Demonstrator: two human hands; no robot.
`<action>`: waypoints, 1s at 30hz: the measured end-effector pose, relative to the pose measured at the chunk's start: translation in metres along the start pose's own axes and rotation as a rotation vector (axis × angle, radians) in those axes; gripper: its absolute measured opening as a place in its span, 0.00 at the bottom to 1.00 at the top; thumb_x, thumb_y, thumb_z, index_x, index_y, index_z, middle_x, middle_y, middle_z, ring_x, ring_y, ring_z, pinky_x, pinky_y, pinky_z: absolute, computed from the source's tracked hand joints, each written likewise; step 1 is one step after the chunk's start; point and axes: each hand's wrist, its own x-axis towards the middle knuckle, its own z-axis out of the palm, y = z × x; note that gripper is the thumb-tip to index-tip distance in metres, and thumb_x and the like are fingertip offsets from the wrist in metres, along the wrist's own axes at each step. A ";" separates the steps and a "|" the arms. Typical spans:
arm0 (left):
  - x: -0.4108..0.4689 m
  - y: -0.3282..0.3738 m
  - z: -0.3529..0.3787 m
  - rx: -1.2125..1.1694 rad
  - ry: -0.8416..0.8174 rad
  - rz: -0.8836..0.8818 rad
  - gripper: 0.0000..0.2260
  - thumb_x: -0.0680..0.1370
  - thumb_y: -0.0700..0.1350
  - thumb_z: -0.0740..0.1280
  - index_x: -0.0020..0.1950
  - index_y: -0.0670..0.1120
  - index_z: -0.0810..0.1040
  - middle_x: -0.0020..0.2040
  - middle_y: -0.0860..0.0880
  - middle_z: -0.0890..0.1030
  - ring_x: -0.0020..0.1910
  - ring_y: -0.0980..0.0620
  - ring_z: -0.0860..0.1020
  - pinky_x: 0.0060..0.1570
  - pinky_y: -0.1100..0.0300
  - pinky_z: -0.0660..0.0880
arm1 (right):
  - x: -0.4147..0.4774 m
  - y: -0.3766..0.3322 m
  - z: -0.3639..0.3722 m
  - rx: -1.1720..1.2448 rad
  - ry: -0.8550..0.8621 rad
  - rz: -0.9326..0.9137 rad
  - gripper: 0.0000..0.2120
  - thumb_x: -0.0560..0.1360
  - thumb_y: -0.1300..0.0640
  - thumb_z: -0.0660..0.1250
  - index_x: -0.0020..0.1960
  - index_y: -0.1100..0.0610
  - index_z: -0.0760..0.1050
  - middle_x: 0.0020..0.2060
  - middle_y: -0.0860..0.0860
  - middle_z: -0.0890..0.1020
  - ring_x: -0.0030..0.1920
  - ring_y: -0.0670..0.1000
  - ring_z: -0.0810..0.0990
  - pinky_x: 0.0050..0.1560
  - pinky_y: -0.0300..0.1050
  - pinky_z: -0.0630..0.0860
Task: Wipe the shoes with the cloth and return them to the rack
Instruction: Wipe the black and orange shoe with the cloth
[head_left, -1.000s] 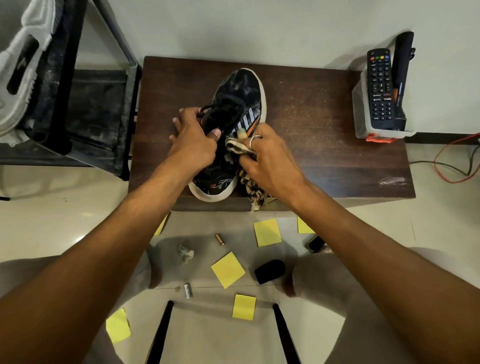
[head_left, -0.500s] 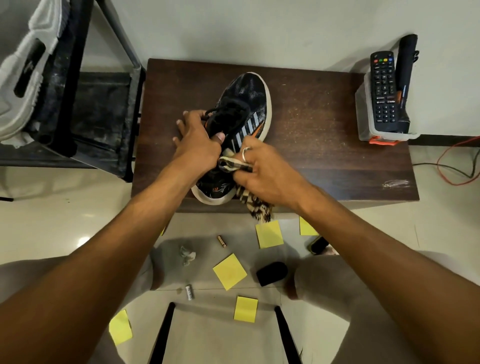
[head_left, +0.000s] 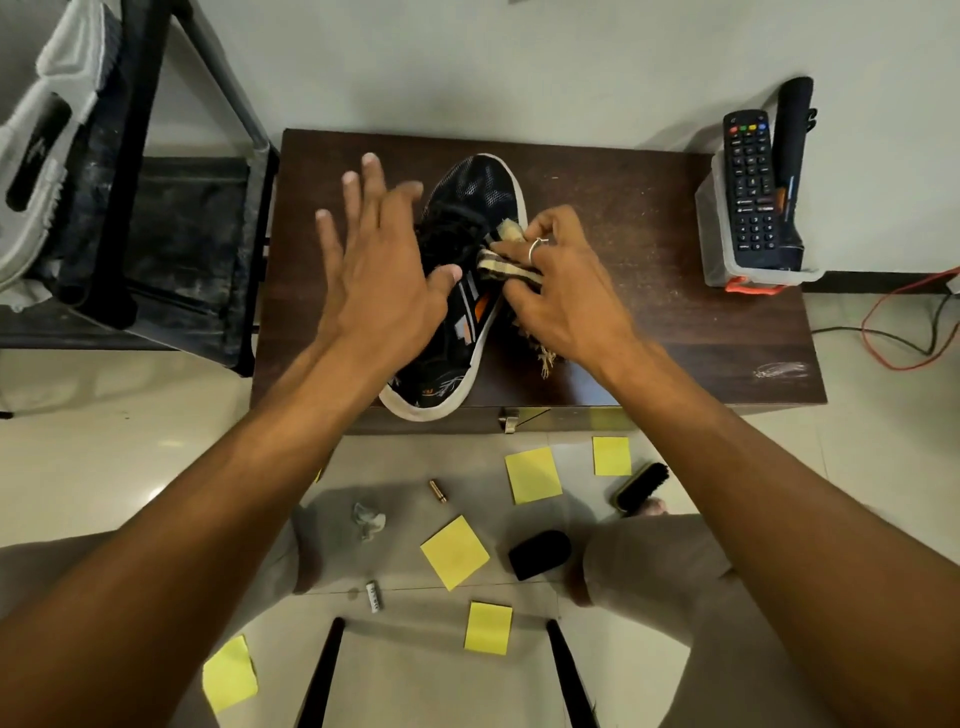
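my left hand now off the laces, fingers spread, right hand pinching cloth against shoe, shoe on table, heel near, toe far and slightly right

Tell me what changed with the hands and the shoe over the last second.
The left hand released the laces of the shoe and now hangs over it with fingers spread. The right hand slid the cloth a little toward the toe along the shoe's side. Unchanged: the right hand grips the cloth, and the shoe lies on the table, heel toward the person.
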 end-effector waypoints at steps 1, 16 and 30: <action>-0.002 0.005 0.000 -0.015 -0.030 0.017 0.39 0.77 0.53 0.73 0.82 0.48 0.55 0.84 0.44 0.41 0.82 0.45 0.40 0.78 0.42 0.38 | 0.001 -0.001 0.000 0.005 0.006 0.011 0.16 0.80 0.56 0.66 0.67 0.56 0.79 0.59 0.49 0.68 0.49 0.44 0.74 0.49 0.31 0.70; 0.001 -0.002 0.020 0.055 -0.399 -0.092 0.59 0.69 0.55 0.80 0.83 0.54 0.38 0.83 0.53 0.36 0.81 0.46 0.34 0.77 0.41 0.37 | 0.013 0.010 0.000 -0.181 -0.126 -0.188 0.14 0.77 0.61 0.69 0.62 0.55 0.82 0.59 0.52 0.73 0.49 0.49 0.75 0.50 0.49 0.78; 0.000 -0.003 0.020 0.063 -0.373 -0.086 0.57 0.69 0.55 0.80 0.84 0.53 0.41 0.83 0.53 0.37 0.82 0.47 0.37 0.78 0.44 0.39 | 0.035 0.009 -0.015 -0.275 -0.161 -0.222 0.21 0.75 0.67 0.66 0.63 0.50 0.83 0.62 0.49 0.76 0.60 0.56 0.75 0.54 0.56 0.78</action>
